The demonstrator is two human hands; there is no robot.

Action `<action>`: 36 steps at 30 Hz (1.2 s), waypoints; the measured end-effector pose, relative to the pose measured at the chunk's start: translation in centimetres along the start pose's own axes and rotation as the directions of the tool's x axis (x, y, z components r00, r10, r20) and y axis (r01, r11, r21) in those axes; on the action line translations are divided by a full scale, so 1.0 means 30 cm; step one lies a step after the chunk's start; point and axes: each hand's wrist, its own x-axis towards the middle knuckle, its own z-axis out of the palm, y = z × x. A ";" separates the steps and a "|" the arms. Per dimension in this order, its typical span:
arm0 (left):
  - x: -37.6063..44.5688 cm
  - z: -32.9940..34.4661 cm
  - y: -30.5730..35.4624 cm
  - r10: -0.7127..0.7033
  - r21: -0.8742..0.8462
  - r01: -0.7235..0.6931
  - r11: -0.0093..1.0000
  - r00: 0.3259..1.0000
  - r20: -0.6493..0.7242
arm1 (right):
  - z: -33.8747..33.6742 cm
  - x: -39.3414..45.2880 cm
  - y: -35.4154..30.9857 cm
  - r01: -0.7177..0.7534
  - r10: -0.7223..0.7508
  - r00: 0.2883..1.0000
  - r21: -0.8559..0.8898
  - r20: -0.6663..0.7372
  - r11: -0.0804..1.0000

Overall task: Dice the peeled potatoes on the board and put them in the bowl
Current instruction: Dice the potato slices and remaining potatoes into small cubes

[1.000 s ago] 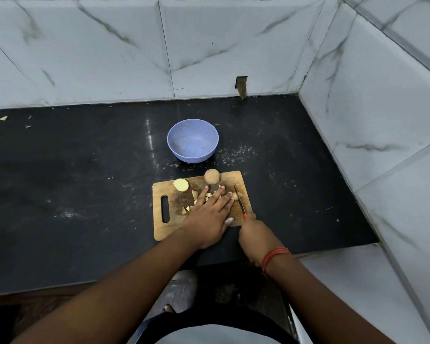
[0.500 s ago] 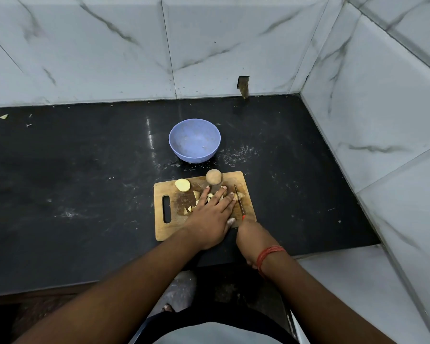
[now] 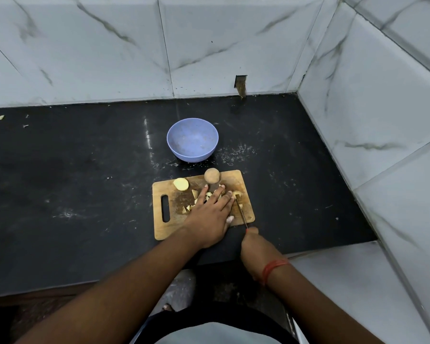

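Head view: left hand (image 3: pixel 210 217) flat, fingers straight, pressing potato pieces (image 3: pixel 195 194) on board (image 3: pixel 174 225). Right hand (image 3: pixel 255 247) curled round knife (image 3: pixel 241 211), blade beside left fingertips. Whole potato (image 3: pixel 211 175) at board's far edge. Bowl (image 3: pixel 192 139) beyond on black surface (image 3: pixel 72 182).

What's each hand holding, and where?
Right hand grips the knife by its handle. Left hand holds nothing; it lies flat on the potato pieces.

The flat left hand (image 3: pixel 210 214) covers most of the small yellow cut potato pieces (image 3: pixel 195 194) on the wooden chopping board (image 3: pixel 169 227). The right hand (image 3: pixel 255 249) hides the handle of the thin knife (image 3: pixel 241 211). Both arms are cut off at the bottom edge.
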 end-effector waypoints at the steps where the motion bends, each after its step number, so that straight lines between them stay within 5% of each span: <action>1: 0.001 0.003 0.000 0.000 0.002 0.000 1.000 1.000 -0.004 | 0.011 -0.009 0.017 0.001 -0.001 1.000 0.031 -0.007 1.000; 6: -0.002 0.013 -0.008 0.011 -0.021 -0.012 1.000 0.999 -0.050 | -0.025 -0.050 0.079 0.020 -0.068 0.992 0.398 0.108 0.917; 10: -0.011 0.009 -0.008 -0.009 -0.065 0.001 0.998 0.991 -0.131 | -0.062 -0.096 0.098 -0.035 -0.127 0.986 0.878 0.109 0.478; 12: -0.005 0.004 0.001 0.023 -0.046 -0.030 0.998 0.986 -0.164 | -0.085 -0.088 0.100 -0.015 -0.127 0.990 0.958 0.053 0.285; 14: 0.012 -0.001 0.019 0.098 -0.019 -0.103 0.995 0.978 -0.185 | -0.112 -0.069 0.096 0.021 -0.110 0.994 0.978 0.001 0.206; 17: 0.052 -0.009 0.056 0.179 0.026 -0.178 0.984 0.971 -0.156 | -0.134 -0.039 0.094 0.067 -0.102 0.994 0.979 -0.048 0.194; 22: 0.084 -0.032 0.083 0.088 0.143 -0.086 0.986 0.996 -0.012 | -0.165 -0.009 0.106 0.099 -0.119 0.990 0.967 -0.072 0.234; 28: 0.007 -0.001 0.031 0.097 0.170 -0.080 0.982 0.991 -0.092 | -0.188 0.028 0.141 0.117 -0.128 0.988 0.954 -0.084 0.278; 36: -0.046 -0.007 -0.026 -0.062 0.042 0.071 0.997 0.982 -0.177 | -0.170 0.065 0.114 0.135 -0.167 0.982 0.946 -0.088 0.296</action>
